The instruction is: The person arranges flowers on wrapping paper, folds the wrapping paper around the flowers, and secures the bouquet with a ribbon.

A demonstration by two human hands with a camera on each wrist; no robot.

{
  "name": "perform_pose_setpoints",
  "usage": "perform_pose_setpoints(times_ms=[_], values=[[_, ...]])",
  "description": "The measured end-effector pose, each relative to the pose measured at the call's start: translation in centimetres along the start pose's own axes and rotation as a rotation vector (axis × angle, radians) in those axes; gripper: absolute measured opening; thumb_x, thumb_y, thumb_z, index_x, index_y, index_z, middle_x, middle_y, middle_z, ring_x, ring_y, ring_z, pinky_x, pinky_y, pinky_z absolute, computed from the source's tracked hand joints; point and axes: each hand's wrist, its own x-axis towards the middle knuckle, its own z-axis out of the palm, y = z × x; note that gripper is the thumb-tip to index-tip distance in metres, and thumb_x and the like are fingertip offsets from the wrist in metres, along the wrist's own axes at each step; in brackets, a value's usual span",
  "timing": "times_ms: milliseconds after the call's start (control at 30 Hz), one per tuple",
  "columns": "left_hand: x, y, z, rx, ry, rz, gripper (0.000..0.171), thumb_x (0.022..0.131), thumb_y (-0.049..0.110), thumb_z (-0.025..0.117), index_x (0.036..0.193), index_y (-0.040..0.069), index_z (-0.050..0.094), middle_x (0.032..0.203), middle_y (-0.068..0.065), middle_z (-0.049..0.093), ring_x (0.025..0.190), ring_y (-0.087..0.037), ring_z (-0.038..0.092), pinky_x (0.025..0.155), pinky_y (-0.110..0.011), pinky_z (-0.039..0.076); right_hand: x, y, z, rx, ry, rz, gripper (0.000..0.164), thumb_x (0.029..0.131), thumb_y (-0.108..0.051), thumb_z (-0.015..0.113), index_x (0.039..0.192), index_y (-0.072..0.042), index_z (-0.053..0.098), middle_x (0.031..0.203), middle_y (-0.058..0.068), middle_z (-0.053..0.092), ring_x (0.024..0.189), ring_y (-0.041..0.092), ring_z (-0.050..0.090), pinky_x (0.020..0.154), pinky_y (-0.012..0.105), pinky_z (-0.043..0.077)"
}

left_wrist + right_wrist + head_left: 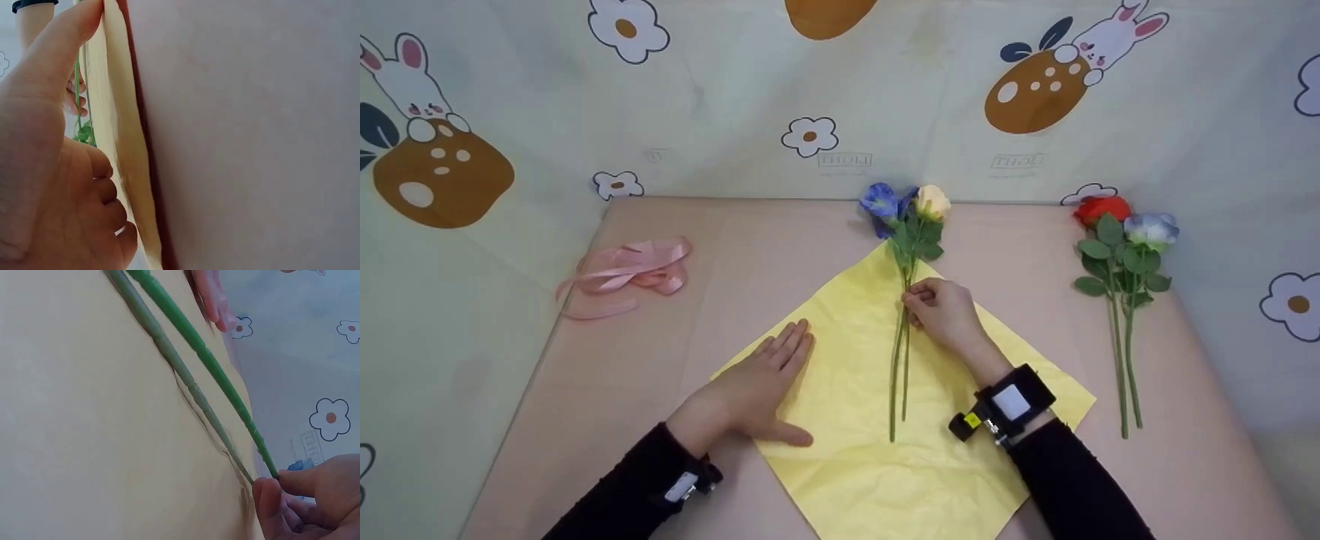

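Note:
Two artificial flowers, a blue one (879,201) and a cream rose (933,202), lie with green stems (894,375) down the middle of a yellow sheet of wrapping paper (840,480). My right hand (949,311) pinches the stems just below the leaves; in the right wrist view thumb and fingertips meet at the green stem (225,385). Spread flat, my left hand (761,382) rests on the paper's left edge with its thumb pointing inward. The left wrist view shows its straight fingers and thumb (62,39) along the paper edge (132,152).
A loose heap of pink ribbon (634,270) lies at the back left of the pink table (750,240). On the right lie a red flower (1102,210) and a pale blue flower (1151,229) with long stems. A patterned cloth (720,97) hangs behind the table.

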Motion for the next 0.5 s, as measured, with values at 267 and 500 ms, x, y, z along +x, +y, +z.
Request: perform_pose_setpoints(times_ms=[267,500], values=[[0.12,-0.52,-0.28,-0.022,-0.021,-0.042,0.135,0.079,0.079,0.071,0.162,-0.008,0.009,0.170,-0.028,-0.001,0.158,-0.041,0.005,0.125,-0.052,0.020,-0.01,0.07,0.06,0.022,-0.002,0.006,0.019,0.101,-0.009,0.066,0.110,0.006,0.069,0.093,0.018,0.070,0.072,0.030,0.072,0.062,0.037,0.061],[0.26,-0.38,-0.63,-0.049,-0.084,-0.074,0.135,0.079,0.077,0.072,0.163,-0.007,0.006,0.171,-0.025,-0.004,0.159,-0.038,0.001,0.126,-0.051,0.018,-0.16,0.48,0.14,-0.042,-0.002,0.000,0.016,0.100,-0.010,0.067,0.105,0.004,0.070,0.082,0.016,0.072,0.064,0.026,0.071,0.055,0.031,0.057]])
